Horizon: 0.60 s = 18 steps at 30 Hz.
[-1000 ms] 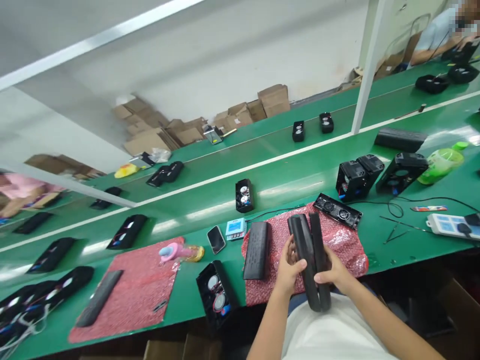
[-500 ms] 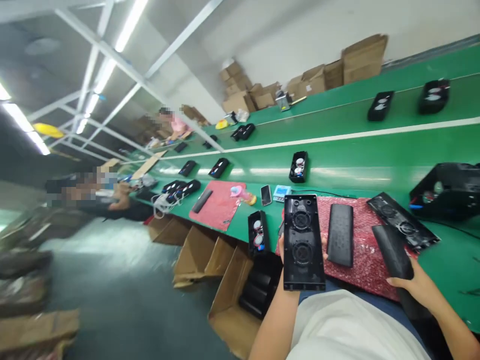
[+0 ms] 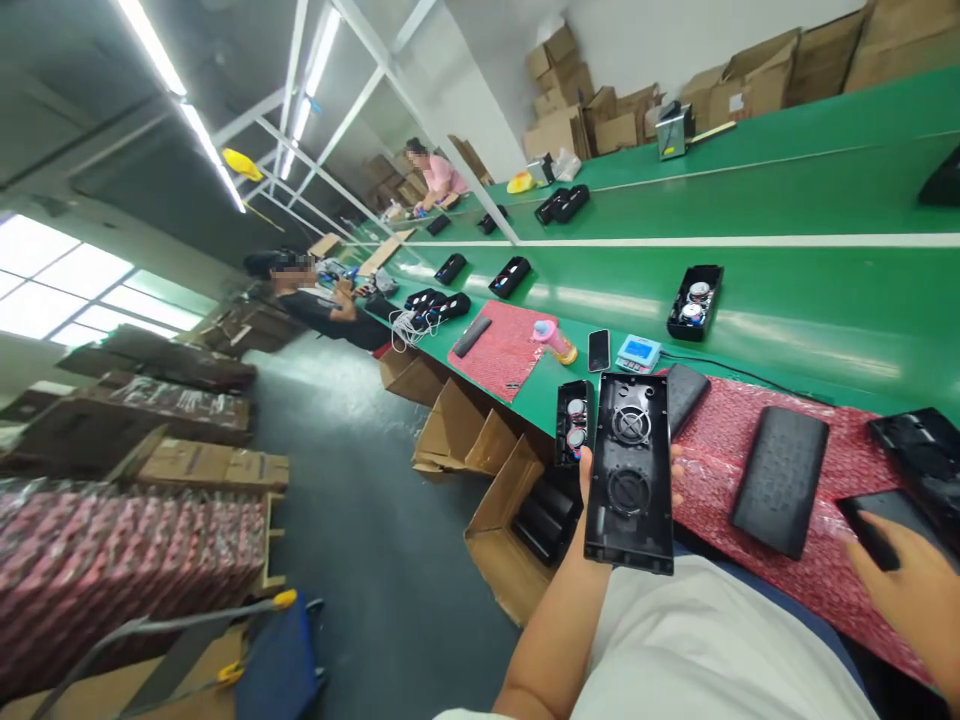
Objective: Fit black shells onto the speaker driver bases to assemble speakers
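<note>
Shell (image 3: 628, 470), left hand (image 3: 584, 478); grille (image 3: 868, 518), right hand (image 3: 911, 592)

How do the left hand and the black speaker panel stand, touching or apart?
Touching. The head view shows the left hand gripping the speaker panel, thumb on one long edge, fingertips on the other.

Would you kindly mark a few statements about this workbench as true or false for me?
1. The left hand holds up a black panel with two round grilles. True.
2. The phone lies on the near red bubble wrap. False: it lies on the green table, beside a small blue-screened meter.
3. A black mesh cover lies flat on the near red bubble wrap. True.
4. The right hand is empty. False: its fingers grip a dark flat part.
</note>
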Available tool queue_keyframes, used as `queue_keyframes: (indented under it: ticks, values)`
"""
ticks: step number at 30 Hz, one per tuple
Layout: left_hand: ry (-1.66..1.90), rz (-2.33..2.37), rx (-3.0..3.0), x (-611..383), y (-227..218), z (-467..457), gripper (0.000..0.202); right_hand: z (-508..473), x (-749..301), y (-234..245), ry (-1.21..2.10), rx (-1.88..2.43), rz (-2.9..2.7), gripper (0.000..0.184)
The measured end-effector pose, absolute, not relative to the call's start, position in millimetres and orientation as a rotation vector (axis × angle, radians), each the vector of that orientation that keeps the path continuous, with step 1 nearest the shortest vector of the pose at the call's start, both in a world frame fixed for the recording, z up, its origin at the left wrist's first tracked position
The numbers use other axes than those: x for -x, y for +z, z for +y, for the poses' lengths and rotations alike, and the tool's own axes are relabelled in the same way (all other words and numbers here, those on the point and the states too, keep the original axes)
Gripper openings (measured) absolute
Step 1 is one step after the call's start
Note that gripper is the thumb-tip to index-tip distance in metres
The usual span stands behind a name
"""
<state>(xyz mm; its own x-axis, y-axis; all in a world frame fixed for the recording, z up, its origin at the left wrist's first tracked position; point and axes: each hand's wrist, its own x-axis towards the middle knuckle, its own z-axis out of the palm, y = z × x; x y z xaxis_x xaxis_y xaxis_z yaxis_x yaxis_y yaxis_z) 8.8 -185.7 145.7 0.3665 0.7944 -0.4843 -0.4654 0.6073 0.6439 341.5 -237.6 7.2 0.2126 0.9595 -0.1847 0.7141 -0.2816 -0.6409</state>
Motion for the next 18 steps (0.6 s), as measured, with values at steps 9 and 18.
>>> queue_keyframes:
  ticks: [9,18]
  values:
    - [0.809,1.403,-0.967,39.8,103.8,-171.9,0.069,-179.9,-132.9,30.2,2.110,0.911,-0.997,0.104]
    - [1.136,1.953,-0.728,148.8,18.8,-151.4,0.043,-72.5,-98.4,79.4,1.531,0.943,-2.010,0.099]
